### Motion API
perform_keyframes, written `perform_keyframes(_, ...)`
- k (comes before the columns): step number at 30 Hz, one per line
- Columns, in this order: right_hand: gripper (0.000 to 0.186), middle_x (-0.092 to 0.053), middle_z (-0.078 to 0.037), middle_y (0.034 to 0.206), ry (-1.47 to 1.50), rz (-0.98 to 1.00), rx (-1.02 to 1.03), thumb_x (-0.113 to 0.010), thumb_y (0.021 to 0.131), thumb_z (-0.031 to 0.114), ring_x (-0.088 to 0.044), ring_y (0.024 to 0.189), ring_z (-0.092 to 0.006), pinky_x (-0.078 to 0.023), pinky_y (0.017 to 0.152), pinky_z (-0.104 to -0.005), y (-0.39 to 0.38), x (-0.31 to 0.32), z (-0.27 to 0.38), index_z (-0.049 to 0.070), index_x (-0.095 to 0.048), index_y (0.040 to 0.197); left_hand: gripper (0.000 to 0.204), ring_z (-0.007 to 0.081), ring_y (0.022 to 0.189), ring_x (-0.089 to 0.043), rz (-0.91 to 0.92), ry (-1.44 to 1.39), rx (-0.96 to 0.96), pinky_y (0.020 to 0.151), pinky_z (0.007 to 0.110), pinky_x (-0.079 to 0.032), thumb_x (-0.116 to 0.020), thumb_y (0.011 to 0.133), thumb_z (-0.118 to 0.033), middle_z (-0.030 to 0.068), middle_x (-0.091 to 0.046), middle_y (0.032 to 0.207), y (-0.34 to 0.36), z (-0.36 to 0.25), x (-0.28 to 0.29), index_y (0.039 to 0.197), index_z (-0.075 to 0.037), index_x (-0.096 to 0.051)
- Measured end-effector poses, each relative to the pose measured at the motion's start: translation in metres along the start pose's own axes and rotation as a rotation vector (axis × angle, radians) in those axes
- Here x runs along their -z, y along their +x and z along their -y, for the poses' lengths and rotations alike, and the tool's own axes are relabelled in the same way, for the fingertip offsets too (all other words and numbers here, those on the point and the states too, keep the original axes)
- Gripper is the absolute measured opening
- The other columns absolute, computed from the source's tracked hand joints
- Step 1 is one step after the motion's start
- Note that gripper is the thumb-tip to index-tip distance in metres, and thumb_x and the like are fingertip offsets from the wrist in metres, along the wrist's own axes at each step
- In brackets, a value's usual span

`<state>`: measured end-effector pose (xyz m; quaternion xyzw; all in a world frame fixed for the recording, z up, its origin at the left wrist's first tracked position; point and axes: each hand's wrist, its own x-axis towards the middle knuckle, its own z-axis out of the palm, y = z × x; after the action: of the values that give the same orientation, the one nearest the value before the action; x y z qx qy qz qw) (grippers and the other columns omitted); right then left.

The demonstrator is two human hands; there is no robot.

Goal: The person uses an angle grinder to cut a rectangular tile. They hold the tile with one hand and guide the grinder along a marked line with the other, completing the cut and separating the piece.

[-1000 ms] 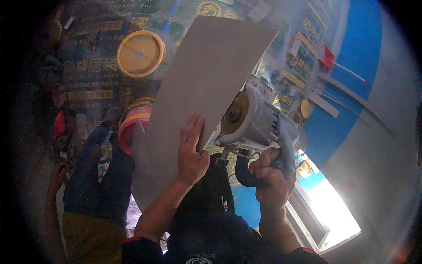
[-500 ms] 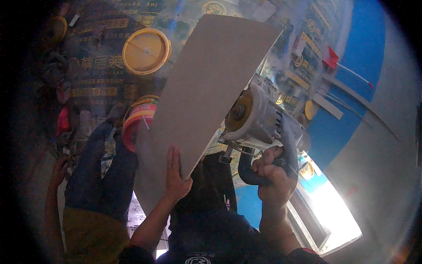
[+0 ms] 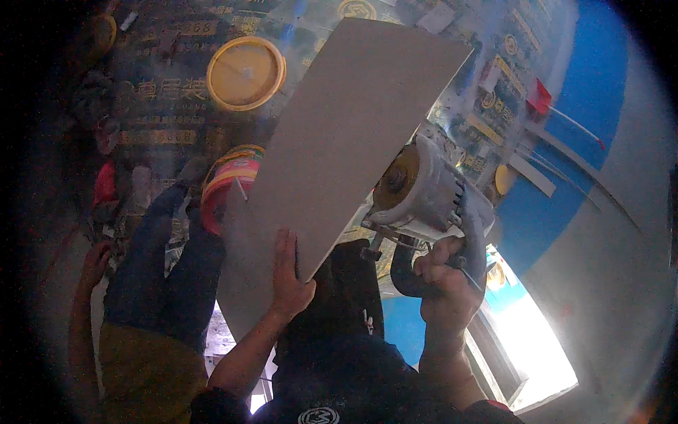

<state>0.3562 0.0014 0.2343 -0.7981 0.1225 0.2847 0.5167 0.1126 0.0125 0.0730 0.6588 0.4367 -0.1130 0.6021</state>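
Observation:
A long grey-brown board slants across the middle of the view. My left hand holds its near right edge, fingers straight along the upper face and thumb over the edge. In my right hand is the dark curved handle of a hand-held circular saw. The saw lies against the board's right edge, its round brown-yellow inner part facing the board. Where the saw meets the edge, the blade is hidden and contact cannot be made out.
A co-worker's dark trouser legs and bare arm are at left. A red bucket stands partly under the board; a yellow round lid lies beyond. Printed sheeting covers the floor. Strips and a red-ended tool lie right.
The whole scene has shifted slightly right in the picture. Board, saw and both hands keep nearly the same places relative to one another.

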Motion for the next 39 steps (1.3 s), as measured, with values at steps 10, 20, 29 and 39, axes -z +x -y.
perform_keyframes(10,0.069,-0.050,-0.006,0.078,-0.046,-0.032,0.038,-0.059,0.065,0.009,-0.053,0.066,-0.0155,-0.047,0.059,-0.0295,0.003,0.000,0.005,-0.005,-0.047,0.131,0.098,0.0390,0.146,-0.019,-0.017,-0.033,0.002,0.119,0.044,-0.019,-0.062,0.061,0.007,0.0212,-0.022,0.157,0.001,-0.009,0.002,0.150,-0.004,-0.024)
perform_keyframes(20,0.080,-0.050,-0.006,0.069,-0.001,-0.061,0.045,-0.056,0.063,0.007,-0.053,0.062,-0.0136,-0.045,0.059,-0.0257,0.008,-0.011,0.016,-0.011,-0.040,0.139,0.098,0.0376,0.147,-0.019,-0.012,-0.035,-0.019,0.119,0.043,-0.019,-0.063,0.061,0.006,0.0199,-0.019,0.158,0.002,-0.007,0.004,0.151,-0.004,-0.024)
perform_keyframes(29,0.076,-0.051,-0.005,0.073,0.010,-0.073,0.007,-0.059,0.062,0.008,-0.054,0.063,-0.0162,-0.049,0.061,-0.0285,0.000,-0.012,0.010,-0.009,-0.044,0.135,0.094,0.0376,0.146,-0.021,-0.032,-0.029,-0.032,0.119,0.044,-0.020,-0.061,0.064,0.006,0.0207,-0.023,0.157,0.003,-0.001,0.000,0.150,-0.002,-0.024)
perform_keyframes(39,0.068,-0.046,-0.004,0.073,-0.055,-0.037,0.028,-0.057,0.066,0.009,-0.049,0.061,-0.0147,-0.046,0.060,-0.0284,-0.003,-0.014,0.006,-0.007,-0.048,0.132,0.097,0.0372,0.147,-0.020,-0.022,-0.038,-0.037,0.119,0.044,-0.020,-0.062,0.062,0.005,0.0199,-0.021,0.158,0.005,0.000,0.003,0.151,-0.002,-0.023)
